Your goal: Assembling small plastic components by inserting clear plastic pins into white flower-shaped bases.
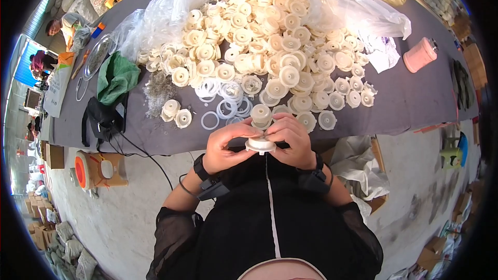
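Close to my body, at the table's near edge, both hands hold one round cream plastic part (260, 145) with a flanged rim. My left hand (228, 144) grips it from the left, thumb and fingers curled around its side. From the right, my right hand (291, 136) closes on it with the fingertips at its top. Whether a smaller piece sits between the fingertips I cannot tell. Just beyond the fingers stands another cream plastic part (261, 114). White plastic rings (210, 120) lie to the left of it, and a large heap of cream parts (254, 26) spreads behind.
Small clear pieces (158, 93) lie in a pile at the left. Around the heap are clear plastic bags (166, 13), a green cloth (117, 77), a black pouch (104, 116) with a cable, and a pink thread spool (420, 55). Two other people are at the far left.
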Motion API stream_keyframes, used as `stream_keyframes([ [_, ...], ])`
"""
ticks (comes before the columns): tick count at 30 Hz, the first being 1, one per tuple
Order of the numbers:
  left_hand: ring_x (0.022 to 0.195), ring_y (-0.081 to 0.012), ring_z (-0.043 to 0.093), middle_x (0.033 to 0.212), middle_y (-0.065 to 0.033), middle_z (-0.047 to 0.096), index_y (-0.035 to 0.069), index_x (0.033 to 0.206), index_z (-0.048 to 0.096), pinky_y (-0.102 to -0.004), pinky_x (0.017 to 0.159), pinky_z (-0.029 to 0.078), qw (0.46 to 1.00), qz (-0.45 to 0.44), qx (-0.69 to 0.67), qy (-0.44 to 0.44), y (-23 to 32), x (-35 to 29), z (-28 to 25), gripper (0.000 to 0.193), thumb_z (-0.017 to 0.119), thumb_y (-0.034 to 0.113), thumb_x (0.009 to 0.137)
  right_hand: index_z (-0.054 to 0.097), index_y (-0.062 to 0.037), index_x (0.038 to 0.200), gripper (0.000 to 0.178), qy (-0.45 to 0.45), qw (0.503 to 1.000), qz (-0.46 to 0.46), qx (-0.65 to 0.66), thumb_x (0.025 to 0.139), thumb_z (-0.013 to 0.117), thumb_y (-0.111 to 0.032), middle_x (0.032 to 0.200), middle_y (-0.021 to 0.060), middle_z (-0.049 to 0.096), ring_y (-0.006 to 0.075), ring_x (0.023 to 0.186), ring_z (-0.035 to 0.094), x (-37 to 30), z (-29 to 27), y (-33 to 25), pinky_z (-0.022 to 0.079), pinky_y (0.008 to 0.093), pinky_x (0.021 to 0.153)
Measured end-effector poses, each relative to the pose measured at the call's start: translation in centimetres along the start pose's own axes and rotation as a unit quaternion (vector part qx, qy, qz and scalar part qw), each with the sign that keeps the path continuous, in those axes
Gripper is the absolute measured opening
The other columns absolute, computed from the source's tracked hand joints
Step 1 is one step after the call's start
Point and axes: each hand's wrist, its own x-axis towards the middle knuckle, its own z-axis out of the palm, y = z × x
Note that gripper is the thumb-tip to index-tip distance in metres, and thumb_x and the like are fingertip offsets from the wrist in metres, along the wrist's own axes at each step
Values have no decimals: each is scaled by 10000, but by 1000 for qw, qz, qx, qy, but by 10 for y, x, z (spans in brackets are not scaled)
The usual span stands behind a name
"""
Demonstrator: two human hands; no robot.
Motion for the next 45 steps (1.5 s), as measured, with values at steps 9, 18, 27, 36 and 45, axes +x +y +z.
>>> stream_keyframes([
  [9,896,-237,606,918,-86,633,49,928,560,-472,951,374,995,74,51,39,-1,2,4,273,665,-31,689,522,-78,774,243,27,1000,5,7,613,690,-9,815,43,596,222,781,584,2,3,0,443,413,856],
  [18,712,-118,532,815,-28,585,43,837,580,-240,631,419,988,-64,135,41,-17,31,-3,164,675,36,704,558,-40,946,321,-18,990,140,-4,664,710,-47,872,82,602,221,818,578,-5,-6,22,449,313,776],
  [27,644,-71,515,711,-12,560,-15,983,545,-206,574,431,940,-250,-164,167,-69,143,-24,249,644,104,788,568,-15,983,273,74,963,258,-1,721,645,-6,833,64,615,156,724,587,-11,-14,20,460,263,684],
  [36,751,-210,537,785,-60,574,39,860,602,-304,662,433,928,-87,363,8,-101,69,-31,169,658,46,700,570,-8,925,185,90,959,268,25,767,512,69,798,77,591,155,682,564,-18,-9,34,446,260,629],
  [45,782,-272,517,790,-80,534,62,799,580,-365,689,426,853,-16,522,26,-111,69,-14,129,632,105,689,571,-9,827,206,36,970,235,55,736,444,125,766,92,562,185,653,547,-20,5,38,434,267,598],
])
